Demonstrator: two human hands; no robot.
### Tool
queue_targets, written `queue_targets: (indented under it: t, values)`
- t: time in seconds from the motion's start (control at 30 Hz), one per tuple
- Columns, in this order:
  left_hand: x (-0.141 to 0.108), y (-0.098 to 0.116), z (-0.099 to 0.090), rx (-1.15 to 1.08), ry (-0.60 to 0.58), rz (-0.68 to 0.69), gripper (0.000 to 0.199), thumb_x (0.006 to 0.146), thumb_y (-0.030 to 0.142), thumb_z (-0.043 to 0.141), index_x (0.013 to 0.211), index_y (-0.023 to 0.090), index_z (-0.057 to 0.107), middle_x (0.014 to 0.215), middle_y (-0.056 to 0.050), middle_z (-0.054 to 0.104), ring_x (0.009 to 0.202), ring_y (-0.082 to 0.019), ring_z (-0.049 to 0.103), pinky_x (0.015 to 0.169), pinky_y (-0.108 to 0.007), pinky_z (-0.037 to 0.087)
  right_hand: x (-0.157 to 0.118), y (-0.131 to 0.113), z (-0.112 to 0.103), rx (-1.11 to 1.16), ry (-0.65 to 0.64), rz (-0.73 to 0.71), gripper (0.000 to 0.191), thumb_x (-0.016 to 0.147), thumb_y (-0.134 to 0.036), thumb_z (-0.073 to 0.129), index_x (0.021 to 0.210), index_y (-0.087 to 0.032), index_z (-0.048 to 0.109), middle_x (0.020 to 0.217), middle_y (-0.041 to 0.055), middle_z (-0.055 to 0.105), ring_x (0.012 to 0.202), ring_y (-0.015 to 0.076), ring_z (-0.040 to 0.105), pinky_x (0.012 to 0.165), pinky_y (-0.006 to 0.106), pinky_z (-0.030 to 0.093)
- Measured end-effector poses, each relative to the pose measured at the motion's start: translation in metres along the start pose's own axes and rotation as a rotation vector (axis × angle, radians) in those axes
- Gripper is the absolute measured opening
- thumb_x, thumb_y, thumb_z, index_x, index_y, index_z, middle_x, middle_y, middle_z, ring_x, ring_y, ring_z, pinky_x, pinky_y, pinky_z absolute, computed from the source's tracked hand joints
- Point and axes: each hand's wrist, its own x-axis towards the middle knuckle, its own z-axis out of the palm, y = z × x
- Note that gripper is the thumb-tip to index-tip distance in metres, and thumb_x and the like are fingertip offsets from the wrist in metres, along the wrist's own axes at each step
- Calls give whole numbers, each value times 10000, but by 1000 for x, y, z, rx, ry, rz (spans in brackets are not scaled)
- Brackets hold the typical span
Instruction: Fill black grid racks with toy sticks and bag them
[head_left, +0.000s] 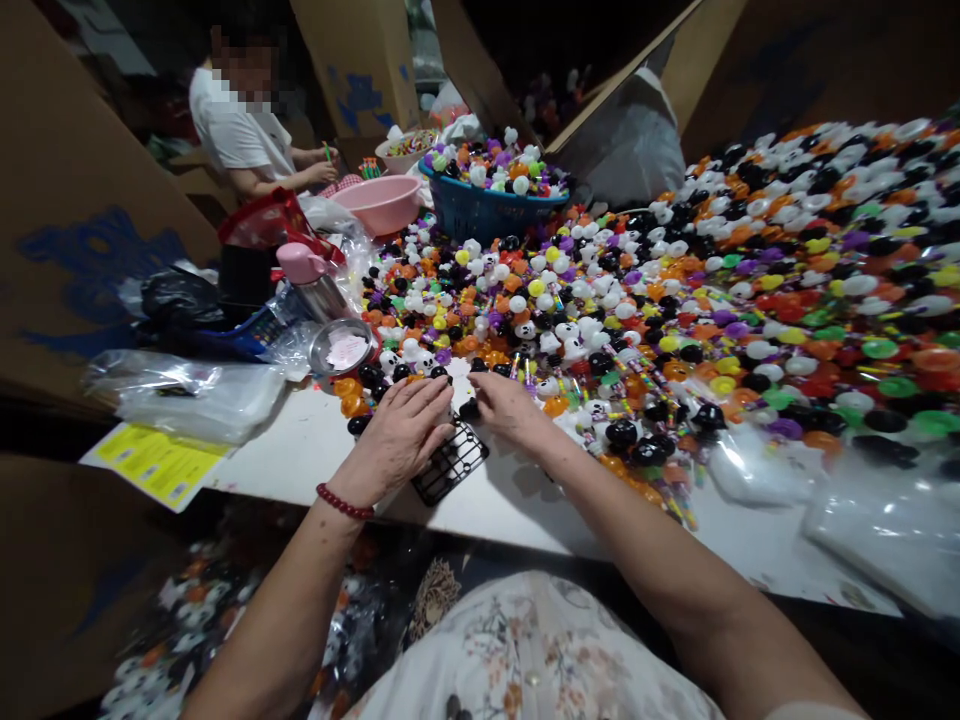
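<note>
A black plastic grid rack [451,464] lies tilted on the white table [289,445], in front of a heap of small colourful toys [555,300]. My left hand [405,430], with a red bead bracelet at its wrist, rests over the rack's upper left part, palm down; its fingers are stretched out over some toys. My right hand [506,405] is just right of the rack, by a black piece [469,409]. Its fingers are bent together at the heap's edge, and what they hold, if anything, is too small to name.
A blue basket [491,205] of toys and a pink basin [382,205] stand behind. At left are a steel bottle [322,290], a round tin [343,348] and plastic bags [202,395]. Another person [240,130] sits at the back left.
</note>
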Motion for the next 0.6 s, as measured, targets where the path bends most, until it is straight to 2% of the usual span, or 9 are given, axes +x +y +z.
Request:
queue_targets:
  t: [0.1,0.17,0.37,0.43,0.6]
  values:
    - [0,-1,-1,-34,25,-2,423,978,346,468,1375,211,525,1440,-103,536,1352,-266,450,1154,-509,346,-7,21,-7,-285,-59,27,229,911,-131,486,1031,-119,681,1096,154,600,1052,264,519,908,357,429]
    - [-1,-1,0,-63,50,-6,420,973,336,477,1372,218,525,1420,-107,552,1343,-267,460,1148,-514,360,-12,28,-7,-378,-92,39,219,919,-125,479,954,-121,695,1083,166,586,1050,282,498,890,371,418]
    - [-2,-3,3,-85,89,-6,400,970,323,493,1356,219,521,1393,-102,569,1324,-258,479,1138,-511,385,-22,23,-6,-394,-84,148,247,929,-87,437,1025,-127,662,1062,157,613,957,248,540,808,330,405]
    - [-3,-3,2,-76,88,2,392,971,318,495,1347,209,524,1393,-105,568,1321,-256,481,1137,-507,387,-23,21,-8,-293,-54,201,214,946,-140,456,1034,-135,650,1025,139,639,894,224,563,760,307,402]
    - [-3,-2,1,-63,84,-3,389,971,296,492,1349,210,521,1394,-109,567,1323,-264,480,1128,-517,396,-21,21,-4,251,-44,248,187,931,-219,484,859,-176,652,775,21,650,711,149,555,656,247,385]
